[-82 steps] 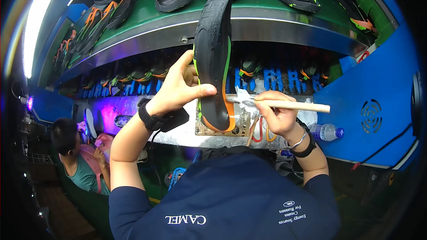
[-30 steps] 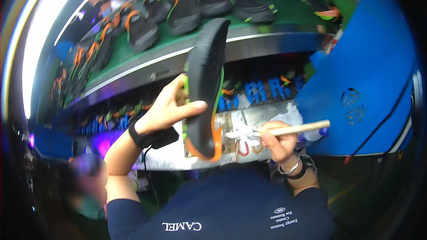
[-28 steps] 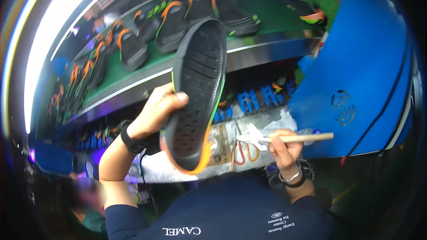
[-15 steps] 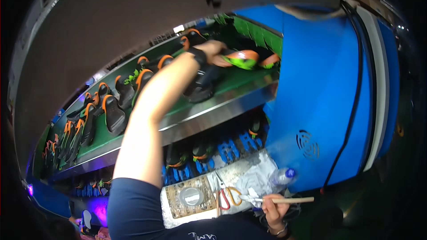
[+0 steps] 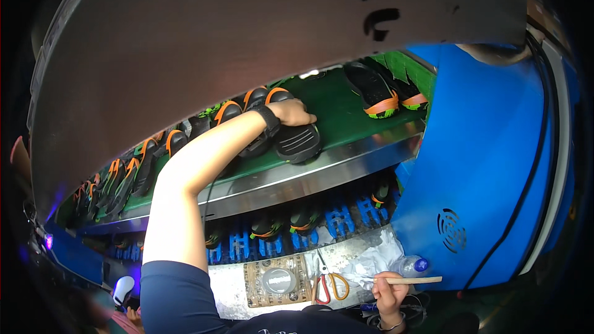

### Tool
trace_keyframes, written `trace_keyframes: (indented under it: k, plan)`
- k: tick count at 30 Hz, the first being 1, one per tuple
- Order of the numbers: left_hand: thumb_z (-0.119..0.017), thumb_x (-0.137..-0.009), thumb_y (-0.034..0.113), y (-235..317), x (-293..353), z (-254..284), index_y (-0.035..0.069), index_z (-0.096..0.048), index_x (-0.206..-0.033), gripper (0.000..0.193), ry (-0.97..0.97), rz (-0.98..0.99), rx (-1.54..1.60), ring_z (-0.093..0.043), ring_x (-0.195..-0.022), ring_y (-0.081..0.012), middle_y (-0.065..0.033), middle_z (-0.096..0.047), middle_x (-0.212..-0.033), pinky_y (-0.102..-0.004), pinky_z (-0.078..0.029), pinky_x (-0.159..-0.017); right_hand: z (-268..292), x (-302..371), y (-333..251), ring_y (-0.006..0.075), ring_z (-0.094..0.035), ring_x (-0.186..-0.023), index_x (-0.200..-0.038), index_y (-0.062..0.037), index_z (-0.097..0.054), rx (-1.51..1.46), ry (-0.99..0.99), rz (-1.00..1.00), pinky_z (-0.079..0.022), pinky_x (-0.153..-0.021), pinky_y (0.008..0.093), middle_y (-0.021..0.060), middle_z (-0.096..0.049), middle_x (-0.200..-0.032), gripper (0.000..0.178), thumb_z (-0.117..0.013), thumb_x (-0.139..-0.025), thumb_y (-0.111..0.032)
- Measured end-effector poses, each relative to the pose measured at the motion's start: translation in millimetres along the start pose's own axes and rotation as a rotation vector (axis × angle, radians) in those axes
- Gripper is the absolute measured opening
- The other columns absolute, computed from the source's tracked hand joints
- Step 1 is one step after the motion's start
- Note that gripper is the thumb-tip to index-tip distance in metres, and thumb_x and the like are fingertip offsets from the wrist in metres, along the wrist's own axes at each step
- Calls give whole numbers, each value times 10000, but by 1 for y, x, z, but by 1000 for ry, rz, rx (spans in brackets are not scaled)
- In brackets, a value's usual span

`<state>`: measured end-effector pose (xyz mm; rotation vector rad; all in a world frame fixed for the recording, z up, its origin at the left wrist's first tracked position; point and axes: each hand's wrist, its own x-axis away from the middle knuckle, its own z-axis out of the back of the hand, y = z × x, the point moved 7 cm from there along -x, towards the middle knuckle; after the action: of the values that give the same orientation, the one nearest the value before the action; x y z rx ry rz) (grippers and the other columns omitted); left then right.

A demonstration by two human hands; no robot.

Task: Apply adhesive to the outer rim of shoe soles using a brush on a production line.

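On the green conveyor belt (image 5: pixel 343 133), my left hand (image 5: pixel 292 113) closes its fingers on a black shoe sole (image 5: pixel 298 143) with a grooved face. The hand covers part of that sole. A dark band circles my left wrist. Farther right on the belt rests a black shoe sole (image 5: pixel 373 89) with an orange and green end, another like it beside it. My right hand (image 5: pixel 390 295), low in the view, is closed round a pale wooden stick-like tool (image 5: pixel 414 280). The tool's other end is hard to make out against white paper.
More orange-edged soles (image 5: pixel 176 142) line the belt leftward. A grey panel (image 5: pixel 247 37) hangs overhead; a blue machine housing (image 5: pixel 482 148) stands right. Below, a metal ledge (image 5: pixel 232 275) carries a round tub (image 5: pixel 279 281), scissors (image 5: pixel 323 269), crumpled paper (image 5: pixel 377 256) and a bottle (image 5: pixel 413 265).
My left hand has come back from the orange-green sole at the belt's right onto the grooved black sole. The whole view has shifted. My right hand still holds the stick-like tool.
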<state>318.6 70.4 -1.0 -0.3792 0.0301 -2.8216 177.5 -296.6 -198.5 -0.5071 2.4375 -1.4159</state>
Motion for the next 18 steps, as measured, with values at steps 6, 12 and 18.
trace_keyframes:
  k: [6, 12, 18]
  plan:
    - [-429, -774, 423, -18, 24, -3, -49, -542, -1048, 558, -137, 23, -58, -467, -1070, -330, -216, -487, -1145, -361, -367, -905, -5, -8, 9, 66, -416, -438, -820, 66, -550, -10, 16, -23, -335, -417, 190, 59, -507, -569, 132, -547, -784, -62]
    - [-543, -781, 291, -24, -12, 26, 16, -574, -1026, 370, -486, 74, 123, -564, -955, -246, -134, -592, -1034, -344, -446, -807, 28, -2, 21, 83, -398, -412, -786, 66, -526, 25, 154, 74, -311, -392, 200, 60, -473, -526, 138, -525, -791, -72]
    - [-549, -803, 210, -116, -135, 38, 25, -580, -1006, 276, 16, 591, 197, -606, -858, -213, -120, -596, -1023, -305, -474, -744, 46, 14, -4, 54, -372, -409, -798, 9, -541, 194, 339, 171, -257, -362, 197, 1, -459, -537, 71, -518, -805, -59]
